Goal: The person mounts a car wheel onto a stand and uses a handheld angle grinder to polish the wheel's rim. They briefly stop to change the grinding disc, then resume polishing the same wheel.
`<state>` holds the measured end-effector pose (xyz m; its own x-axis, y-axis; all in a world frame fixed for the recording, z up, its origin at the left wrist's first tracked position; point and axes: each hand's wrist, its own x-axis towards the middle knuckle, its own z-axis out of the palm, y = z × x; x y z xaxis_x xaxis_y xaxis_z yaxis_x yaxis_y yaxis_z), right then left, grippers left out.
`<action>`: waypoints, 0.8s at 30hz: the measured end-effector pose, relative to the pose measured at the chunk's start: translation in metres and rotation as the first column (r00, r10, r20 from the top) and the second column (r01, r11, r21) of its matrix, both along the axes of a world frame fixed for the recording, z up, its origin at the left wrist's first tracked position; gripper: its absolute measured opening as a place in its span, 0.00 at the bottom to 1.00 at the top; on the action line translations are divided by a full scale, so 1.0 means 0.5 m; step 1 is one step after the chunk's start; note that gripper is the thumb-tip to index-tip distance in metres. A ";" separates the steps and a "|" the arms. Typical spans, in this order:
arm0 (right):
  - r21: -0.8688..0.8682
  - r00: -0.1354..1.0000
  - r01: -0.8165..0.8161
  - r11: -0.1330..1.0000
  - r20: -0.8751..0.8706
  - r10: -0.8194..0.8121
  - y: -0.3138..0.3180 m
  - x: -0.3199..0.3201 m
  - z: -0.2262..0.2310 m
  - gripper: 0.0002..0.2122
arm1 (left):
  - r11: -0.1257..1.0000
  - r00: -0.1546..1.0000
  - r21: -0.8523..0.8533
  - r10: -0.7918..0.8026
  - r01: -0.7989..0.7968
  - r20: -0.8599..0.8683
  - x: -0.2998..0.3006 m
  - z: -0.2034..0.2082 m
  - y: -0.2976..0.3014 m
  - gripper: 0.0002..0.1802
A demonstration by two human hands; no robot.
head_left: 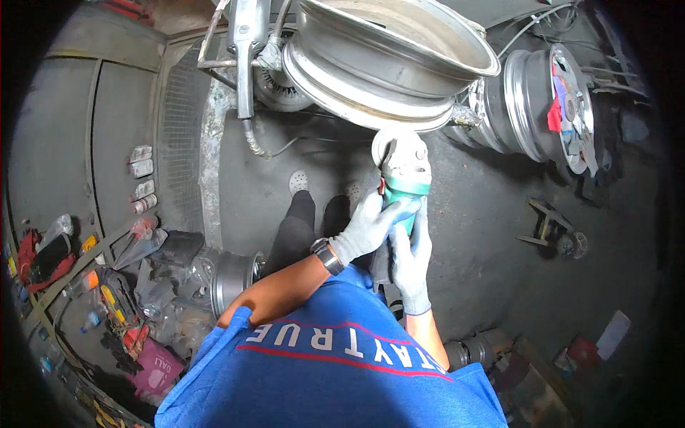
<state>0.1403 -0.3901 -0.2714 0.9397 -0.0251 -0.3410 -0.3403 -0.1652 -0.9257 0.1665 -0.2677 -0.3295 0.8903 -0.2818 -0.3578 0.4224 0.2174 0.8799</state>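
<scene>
The gloved left hand (365,230) closes around a green grinder (408,184), while the gloved right hand (412,265) grips lower down its body. The left forearm (282,287) angles in from the left; the right forearm (426,334) reaches nearly straight forward. Just beyond both hands, the grinder's head meets a rim's (378,75) near edge, contact unclear.

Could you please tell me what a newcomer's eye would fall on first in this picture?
Probably the large silver wheel rim at the top centre. Just below it, the person's gloved left hand and right hand hold a green-bodied power tool. The bright blue shirt fills the bottom centre.
</scene>
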 end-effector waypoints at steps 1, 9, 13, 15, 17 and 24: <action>-0.017 0.999 -0.039 0.999 -0.023 0.039 0.008 0.004 0.009 0.36 | 0.996 0.998 -0.055 0.069 -0.069 0.007 -0.012 -0.018 0.002 0.17; -0.019 1.000 -0.024 1.000 -0.009 0.024 0.017 -0.003 0.002 0.36 | 0.999 0.997 0.019 0.038 -0.036 -0.071 -0.005 -0.016 0.012 0.18; -0.084 0.997 -0.080 0.993 0.003 0.081 0.031 -0.006 0.001 0.37 | 0.981 0.988 -0.142 0.116 -0.131 -0.103 -0.026 -0.078 0.006 0.18; -0.132 0.992 -0.115 0.985 0.041 0.122 0.034 -0.004 -0.001 0.37 | 0.955 0.981 -0.226 0.182 -0.193 -0.068 -0.023 -0.060 0.013 0.17; -0.079 0.994 -0.107 0.991 0.024 0.109 0.040 -0.002 0.005 0.36 | 0.952 0.986 -0.263 0.140 -0.160 -0.090 -0.018 -0.058 0.018 0.17; -0.096 0.997 -0.068 0.993 0.017 0.070 0.046 -0.002 0.004 0.36 | 0.976 0.989 -0.175 0.120 -0.134 -0.089 -0.006 -0.015 0.034 0.18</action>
